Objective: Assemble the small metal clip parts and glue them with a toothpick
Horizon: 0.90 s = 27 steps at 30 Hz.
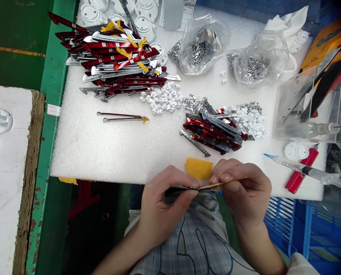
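Near the front edge of the white foam board point(101, 152), my left hand point(167, 202) pinches a thin dark strip point(192, 187) between thumb and fingers. My right hand point(241, 187) grips a thin wooden stick point(216, 185), its tip touching the strip by my left fingertips. Much of the strip is hidden by my fingers. Just behind the hands lies a yellow tape piece point(199, 168). Beyond it sits a small pile of red and silver strips point(213, 131), with one silver strip point(195, 143) apart at its left.
A larger pile of strips point(118, 57) is at the back left, beside small white parts point(163, 97). Bags of metal bits point(199, 51) stand at the back. A syringe point(302, 168) crosses a red tool point(302, 172) at the right. Two strips point(123, 117) lie left of centre.
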Motion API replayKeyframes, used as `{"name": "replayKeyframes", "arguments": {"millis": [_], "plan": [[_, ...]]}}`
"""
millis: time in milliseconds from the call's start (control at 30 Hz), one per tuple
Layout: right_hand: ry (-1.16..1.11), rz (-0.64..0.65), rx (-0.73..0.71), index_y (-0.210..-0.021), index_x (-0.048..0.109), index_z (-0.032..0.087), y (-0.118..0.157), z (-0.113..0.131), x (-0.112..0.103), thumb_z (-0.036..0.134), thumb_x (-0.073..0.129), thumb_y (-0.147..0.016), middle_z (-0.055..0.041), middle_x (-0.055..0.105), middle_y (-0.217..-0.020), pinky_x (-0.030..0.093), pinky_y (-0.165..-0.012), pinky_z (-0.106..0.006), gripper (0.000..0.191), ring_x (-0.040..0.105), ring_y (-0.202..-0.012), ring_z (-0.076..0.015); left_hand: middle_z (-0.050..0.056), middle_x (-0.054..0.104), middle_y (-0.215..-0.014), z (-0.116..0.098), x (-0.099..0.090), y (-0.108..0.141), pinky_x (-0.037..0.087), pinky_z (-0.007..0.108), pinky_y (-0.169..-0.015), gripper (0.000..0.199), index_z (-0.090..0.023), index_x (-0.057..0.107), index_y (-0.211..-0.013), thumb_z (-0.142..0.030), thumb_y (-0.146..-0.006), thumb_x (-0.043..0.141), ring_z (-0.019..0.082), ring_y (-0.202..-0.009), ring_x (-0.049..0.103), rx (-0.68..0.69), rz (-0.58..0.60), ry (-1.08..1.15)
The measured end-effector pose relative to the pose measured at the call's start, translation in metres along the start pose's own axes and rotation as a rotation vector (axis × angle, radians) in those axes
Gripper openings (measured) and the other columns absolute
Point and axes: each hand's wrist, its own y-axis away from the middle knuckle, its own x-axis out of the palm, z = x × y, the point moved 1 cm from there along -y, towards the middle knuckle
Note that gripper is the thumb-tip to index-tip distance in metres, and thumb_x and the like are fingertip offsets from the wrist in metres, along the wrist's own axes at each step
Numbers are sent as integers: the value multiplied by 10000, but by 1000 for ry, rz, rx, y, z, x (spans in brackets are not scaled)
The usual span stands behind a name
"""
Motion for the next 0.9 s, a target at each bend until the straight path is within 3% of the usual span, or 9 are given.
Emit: {"name": "replayKeyframes", "arguments": {"millis": [333, 467, 567, 767, 900], "plan": [[-15, -78, 18, -990, 788, 261, -2, -1, 1, 273, 766, -994, -15, 767, -812, 602, -549, -257, 26, 692, -647, -152, 56, 830, -851, 0, -1, -1, 660, 300, -767, 93, -220, 791, -908, -231, -991, 751, 194, -785, 788, 3, -8, -25], [55, -141, -11, -949, 766, 254, -2, 1, -1, 338, 733, -1016, -14, 732, -765, 570, -504, -242, 113, 675, -633, -155, 67, 826, -827, 0, -1, -2, 666, 307, -746, 138, -217, 790, -893, -276, -1006, 738, 204, -761, 793, 19, -9, -30], [198, -184, -66, -973, 771, 254, 3, 5, -6, 298, 688, -1039, -25, 733, -806, 557, -519, -251, 115, 687, -693, -166, 64, 821, -823, 1, -2, -3, 658, 301, -745, 145, -217, 792, -894, -281, -1009, 733, 205, -765, 793, 26, -14, -29], [661, -223, -382, -1068, 796, 239, 13, 16, -22, 47, 675, -953, -28, 756, -881, 554, -624, -324, 254, 697, -774, -192, 53, 813, -840, 2, -4, -2, 633, 286, -771, 119, -224, 793, -899, -265, -999, 742, 200, -797, 779, 24, -11, 3], [844, -217, -440, -1084, 787, 244, 12, 14, -30, 22, 691, -918, -23, 755, -885, 544, -638, -348, 293, 694, -765, -203, 53, 810, -833, 3, -4, -2, 628, 283, -770, 123, -218, 790, -889, -253, -995, 738, 199, -793, 770, 17, -17, 2]]}}
